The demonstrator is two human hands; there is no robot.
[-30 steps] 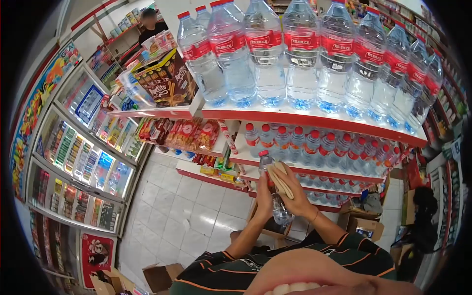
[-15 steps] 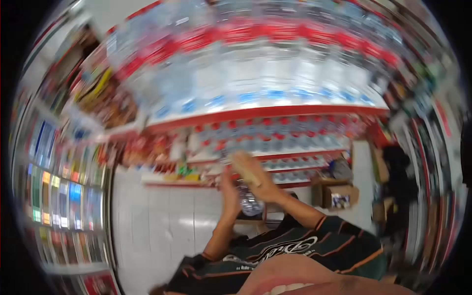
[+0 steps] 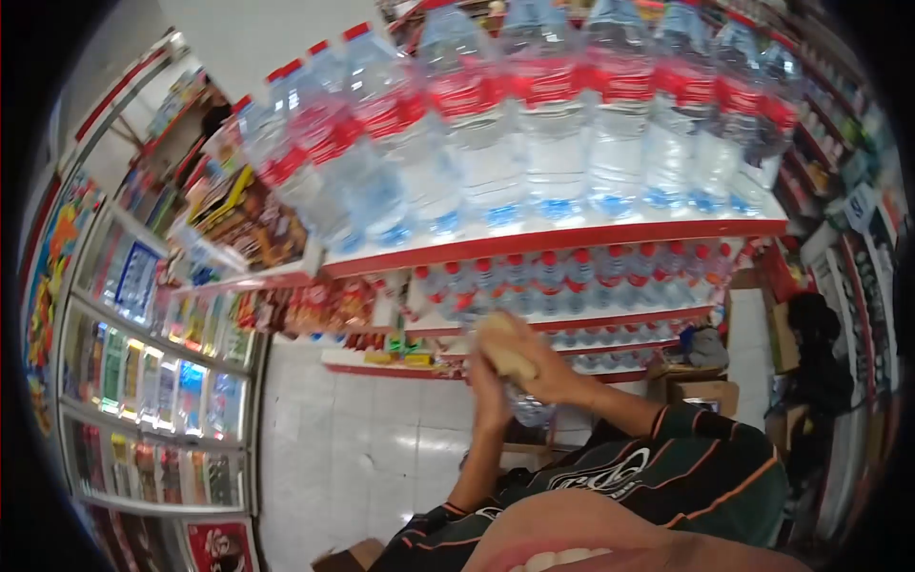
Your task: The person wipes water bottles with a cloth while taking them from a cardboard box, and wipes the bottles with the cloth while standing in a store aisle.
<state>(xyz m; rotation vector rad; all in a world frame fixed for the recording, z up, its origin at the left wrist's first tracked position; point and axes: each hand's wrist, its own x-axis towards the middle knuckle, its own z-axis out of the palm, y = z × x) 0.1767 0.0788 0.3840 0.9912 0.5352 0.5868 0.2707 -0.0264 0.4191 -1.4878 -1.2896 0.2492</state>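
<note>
A clear plastic water bottle (image 3: 531, 408) is held in front of my chest, its lower end showing below my hands. On its left side, my left hand (image 3: 487, 389) is closed around it. My right hand (image 3: 551, 370) grips a pale yellow pad (image 3: 509, 351), a folded cloth or a sponge, and presses it against the bottle's upper part. The pad and my fingers hide the bottle's top.
Large water bottles with red labels (image 3: 553, 86) line the red-edged shelf (image 3: 562, 234) ahead. Smaller red-capped bottles (image 3: 581, 272) fill the shelves beneath. Glass-doored drink coolers (image 3: 152, 367) stand left, snack packs (image 3: 253, 219) near them. Cardboard boxes (image 3: 705, 393) sit on the right.
The view has shifted and become sharper, so the shelves appear further right. Both hands still hold the bottle and the pad together, with little change in grip.
</note>
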